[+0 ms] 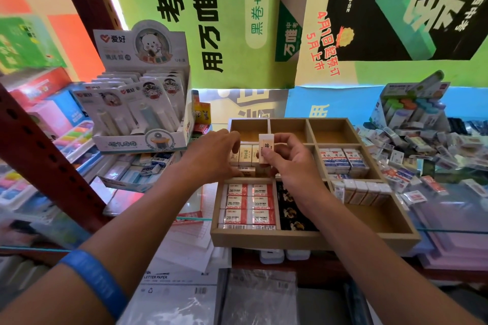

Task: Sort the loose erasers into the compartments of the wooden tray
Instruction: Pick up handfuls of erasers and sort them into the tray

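Note:
A wooden tray [311, 240] with several compartments sits in front of me on a glass counter. My right hand [287, 163] pinches a cream eraser [265, 149] upright above the middle-left compartment. My left hand [211, 155] has its fingers curled on the row of cream erasers [247, 156] standing in that compartment. Red-and-white 2B erasers [248, 203] fill the front-left compartment, and dark patterned erasers [290, 212] lie beside them. Blue-and-white erasers [342, 159] and white ones [361, 191] occupy the right compartments. The three back compartments look empty.
A heap of loose erasers [422, 155] lies on the glass to the right of the tray. A white display box [140, 103] of carded items stands at the left, behind a red shelf post [50, 158]. Paper packs [179, 287] lie below.

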### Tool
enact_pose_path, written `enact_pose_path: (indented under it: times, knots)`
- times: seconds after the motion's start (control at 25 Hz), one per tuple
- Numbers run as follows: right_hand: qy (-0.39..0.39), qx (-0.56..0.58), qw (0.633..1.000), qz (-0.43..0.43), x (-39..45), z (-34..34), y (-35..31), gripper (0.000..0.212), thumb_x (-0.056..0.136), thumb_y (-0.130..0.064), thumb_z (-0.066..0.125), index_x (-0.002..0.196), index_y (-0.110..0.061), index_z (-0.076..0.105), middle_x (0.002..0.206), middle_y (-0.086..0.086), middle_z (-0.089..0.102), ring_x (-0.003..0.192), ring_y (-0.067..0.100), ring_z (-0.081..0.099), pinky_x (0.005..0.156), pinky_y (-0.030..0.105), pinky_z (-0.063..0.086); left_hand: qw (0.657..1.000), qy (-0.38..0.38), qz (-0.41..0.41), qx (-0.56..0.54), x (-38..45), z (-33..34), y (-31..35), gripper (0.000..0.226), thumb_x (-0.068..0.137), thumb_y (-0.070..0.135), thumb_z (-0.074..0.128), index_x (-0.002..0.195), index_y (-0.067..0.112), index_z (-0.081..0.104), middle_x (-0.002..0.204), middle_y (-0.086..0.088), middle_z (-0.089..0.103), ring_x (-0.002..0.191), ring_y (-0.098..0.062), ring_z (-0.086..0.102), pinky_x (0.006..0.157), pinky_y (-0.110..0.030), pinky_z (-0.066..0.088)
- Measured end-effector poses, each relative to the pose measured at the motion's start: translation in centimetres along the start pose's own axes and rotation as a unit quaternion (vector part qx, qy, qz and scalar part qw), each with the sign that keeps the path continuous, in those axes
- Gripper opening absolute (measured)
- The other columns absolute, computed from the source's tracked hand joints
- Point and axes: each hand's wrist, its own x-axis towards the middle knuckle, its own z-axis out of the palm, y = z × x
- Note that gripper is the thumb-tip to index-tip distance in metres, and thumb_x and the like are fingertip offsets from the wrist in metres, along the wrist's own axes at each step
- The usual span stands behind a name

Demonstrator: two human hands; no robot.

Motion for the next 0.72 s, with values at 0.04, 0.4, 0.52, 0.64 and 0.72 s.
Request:
enact_pose_path:
  times: [0.04,0.4,0.52,0.64,0.72]
  knots:
    - [-0.001,0.000,1.000,0.001,0.0,0.0,0.0,0.025,0.095,-0.024,0.063,0.119,-0.028,0.054,0.113,-0.004,0.071,0.094,0.013,0.071,0.075,0.029,0.061,1.000,-0.001,-0.005,0.000,0.0,0.3,-0.1,0.040,0.079,0.041,0.079,0.102,0.027,0.050,0.109,0.005,0.055,0.099,-0.015,0.055,0.075,-0.031,0.054]
    - [-0.003,0.014,1.000,-0.004,0.1,-0.3,0.0,0.026,0.095,-0.018,0.063,0.120,-0.026,0.059,0.109,-0.004,0.072,0.095,0.012,0.071,0.072,0.024,0.059,0.988,-0.079,-0.072,-0.113,1.4,0.1,0.0,0.046,0.075,0.041,0.082,0.105,0.028,0.050,0.117,0.001,0.046,0.105,-0.021,0.052,0.084,-0.037,0.055]
    - [-0.001,0.026,1.000,-0.002,0.2,-0.2,-0.1,0.029,0.095,-0.016,0.063,0.123,-0.023,0.059,0.108,-0.003,0.072,0.094,0.013,0.072,0.070,0.023,0.058,0.993,-0.021,-0.093,-0.072,1.2,1.3,0.6,0.058,0.070,0.063,0.077,0.107,0.027,0.050,0.110,0.002,0.043,0.103,-0.019,0.047,0.085,-0.041,0.051]
    - [0.004,0.010,1.000,-0.001,0.2,-0.2,-0.1,0.028,0.095,-0.016,0.064,0.122,-0.025,0.060,0.109,-0.003,0.072,0.096,0.013,0.071,0.072,0.025,0.059,0.988,0.015,-0.097,-0.118,0.8,2.3,0.6,0.054,0.069,0.060,0.079,0.104,0.029,0.050,0.108,0.003,0.040,0.105,-0.022,0.047,0.084,-0.040,0.050]
    - [0.016,-0.011,1.000,-0.002,0.4,-0.5,-0.2,0.027,0.093,-0.016,0.066,0.118,-0.025,0.062,0.108,-0.004,0.071,0.099,0.013,0.069,0.074,0.025,0.059,0.983,0.017,-0.086,-0.159,0.5,2.3,0.1,0.048,0.072,0.049,0.082,0.104,0.030,0.052,0.109,0.004,0.041,0.107,-0.022,0.049,0.086,-0.040,0.053]
